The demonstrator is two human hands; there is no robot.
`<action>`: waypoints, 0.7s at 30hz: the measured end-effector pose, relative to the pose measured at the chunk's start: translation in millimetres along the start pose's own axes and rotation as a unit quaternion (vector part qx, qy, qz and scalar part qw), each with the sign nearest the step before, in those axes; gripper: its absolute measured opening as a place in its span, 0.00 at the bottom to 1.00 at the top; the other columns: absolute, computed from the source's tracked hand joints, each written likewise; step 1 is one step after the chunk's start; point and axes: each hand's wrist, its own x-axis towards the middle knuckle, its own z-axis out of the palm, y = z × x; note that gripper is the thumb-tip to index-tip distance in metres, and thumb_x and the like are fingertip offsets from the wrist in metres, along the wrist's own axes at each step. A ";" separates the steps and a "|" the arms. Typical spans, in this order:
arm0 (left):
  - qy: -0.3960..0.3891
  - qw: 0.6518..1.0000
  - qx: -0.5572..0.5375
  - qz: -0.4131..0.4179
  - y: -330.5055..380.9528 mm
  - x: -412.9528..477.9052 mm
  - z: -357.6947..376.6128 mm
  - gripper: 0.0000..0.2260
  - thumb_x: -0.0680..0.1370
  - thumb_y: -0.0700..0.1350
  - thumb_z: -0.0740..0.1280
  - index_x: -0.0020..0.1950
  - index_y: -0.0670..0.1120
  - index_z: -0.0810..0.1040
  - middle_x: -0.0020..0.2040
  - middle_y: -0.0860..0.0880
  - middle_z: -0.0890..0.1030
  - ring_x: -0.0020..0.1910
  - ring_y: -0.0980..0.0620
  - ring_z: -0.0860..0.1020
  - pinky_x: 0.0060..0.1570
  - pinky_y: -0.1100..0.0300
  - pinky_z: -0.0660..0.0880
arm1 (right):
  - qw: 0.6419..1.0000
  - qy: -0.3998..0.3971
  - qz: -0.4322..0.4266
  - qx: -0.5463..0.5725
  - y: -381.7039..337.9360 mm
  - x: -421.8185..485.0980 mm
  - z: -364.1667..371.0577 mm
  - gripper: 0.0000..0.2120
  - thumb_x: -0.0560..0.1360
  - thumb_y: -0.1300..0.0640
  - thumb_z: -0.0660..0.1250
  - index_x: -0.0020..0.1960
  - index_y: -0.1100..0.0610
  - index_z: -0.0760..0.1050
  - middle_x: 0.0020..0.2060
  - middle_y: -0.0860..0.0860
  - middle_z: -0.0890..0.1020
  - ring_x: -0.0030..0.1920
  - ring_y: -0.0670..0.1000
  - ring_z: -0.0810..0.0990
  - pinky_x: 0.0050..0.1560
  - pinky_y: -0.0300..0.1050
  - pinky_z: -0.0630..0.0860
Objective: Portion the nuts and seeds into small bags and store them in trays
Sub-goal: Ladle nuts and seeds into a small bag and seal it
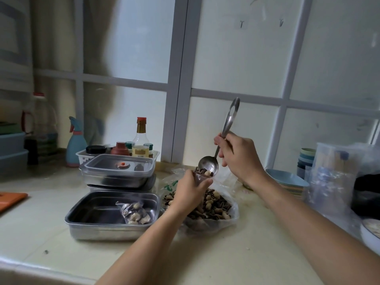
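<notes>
A person's right hand [238,155] grips a metal spoon [208,165], tipping nuts and seeds into a small bag [202,175] held by the left hand [190,192] above a steel tray [98,225] on the table [236,254].

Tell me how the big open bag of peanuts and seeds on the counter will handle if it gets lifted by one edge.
The big bag looks like thin, crumpled clear film, so it would probably go floppy and sag. Its mouth lies open, so the loose peanuts and seeds could well spill.
</notes>
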 end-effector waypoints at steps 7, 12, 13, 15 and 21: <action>-0.003 0.999 0.006 0.034 3.1 -0.1 0.1 0.15 0.80 0.52 0.71 0.61 0.45 0.74 0.53 0.51 0.83 0.49 0.55 0.81 0.53 0.55 0.80 | 1.000 0.015 -0.010 -0.009 -1.7 4.5 0.3 0.12 0.85 0.55 0.64 0.49 0.61 0.80 0.30 0.53 0.81 0.27 0.50 0.79 0.36 0.43 0.77; -0.003 0.999 -0.003 0.035 5.5 -2.7 -0.6 0.19 0.79 0.52 0.72 0.64 0.46 0.70 0.47 0.55 0.80 0.45 0.61 0.78 0.47 0.63 0.77 | 0.997 0.060 -0.020 -0.032 -1.7 4.0 0.6 0.13 0.85 0.53 0.63 0.49 0.60 0.79 0.30 0.51 0.80 0.27 0.48 0.79 0.36 0.47 0.77; -0.002 0.999 -0.001 0.035 6.1 -3.3 -0.7 0.19 0.79 0.52 0.72 0.64 0.47 0.69 0.46 0.56 0.79 0.44 0.62 0.77 0.44 0.66 0.75 | 0.998 0.054 -0.014 -0.025 -2.1 4.2 0.5 0.12 0.85 0.53 0.63 0.48 0.60 0.79 0.30 0.51 0.80 0.27 0.48 0.79 0.36 0.46 0.77; 0.001 0.999 0.004 0.034 6.2 -3.2 -0.7 0.19 0.80 0.53 0.72 0.63 0.46 0.70 0.45 0.56 0.78 0.42 0.62 0.76 0.40 0.68 0.72 | 1.000 0.023 -0.003 -0.013 -2.7 3.4 1.2 0.12 0.85 0.54 0.63 0.48 0.59 0.79 0.29 0.51 0.81 0.26 0.48 0.79 0.36 0.44 0.77; 0.018 0.999 -0.012 0.023 4.2 -1.2 0.1 0.25 0.79 0.52 0.72 0.69 0.43 0.67 0.39 0.54 0.77 0.41 0.58 0.78 0.41 0.65 0.72 | 0.998 0.055 0.002 -0.005 2.4 1.7 0.5 0.11 0.85 0.54 0.63 0.47 0.58 0.79 0.29 0.49 0.80 0.25 0.47 0.79 0.34 0.37 0.75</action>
